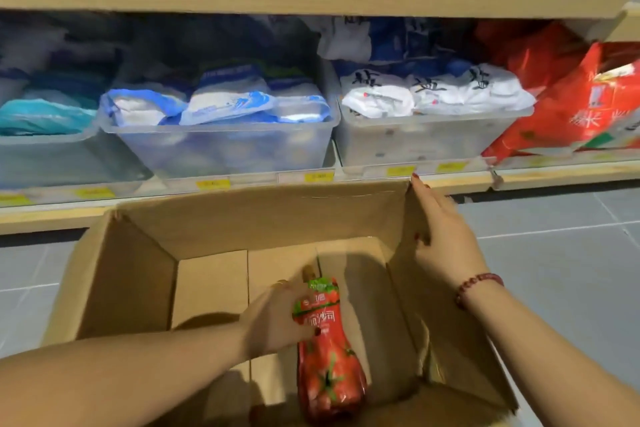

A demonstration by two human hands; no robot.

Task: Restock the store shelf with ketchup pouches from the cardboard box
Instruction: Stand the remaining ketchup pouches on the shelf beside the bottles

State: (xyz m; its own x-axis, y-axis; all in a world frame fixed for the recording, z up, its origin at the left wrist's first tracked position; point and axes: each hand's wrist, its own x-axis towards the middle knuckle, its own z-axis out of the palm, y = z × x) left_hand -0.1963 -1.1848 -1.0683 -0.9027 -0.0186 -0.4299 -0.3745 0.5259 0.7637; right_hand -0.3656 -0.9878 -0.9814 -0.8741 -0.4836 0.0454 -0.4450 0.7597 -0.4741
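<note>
Inside the cardboard box (114, 281) the left hand (273, 315) grips the ketchup pouch (329, 367). On its flap (401, 229) the right hand (443, 239) rests flat

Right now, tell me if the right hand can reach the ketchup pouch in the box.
Probably yes: the right hand rests on the box flap, and nothing covers the ketchup pouch.

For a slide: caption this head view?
Left hand grips a ketchup pouch in the cardboard box; right hand rests on its flap.
</note>
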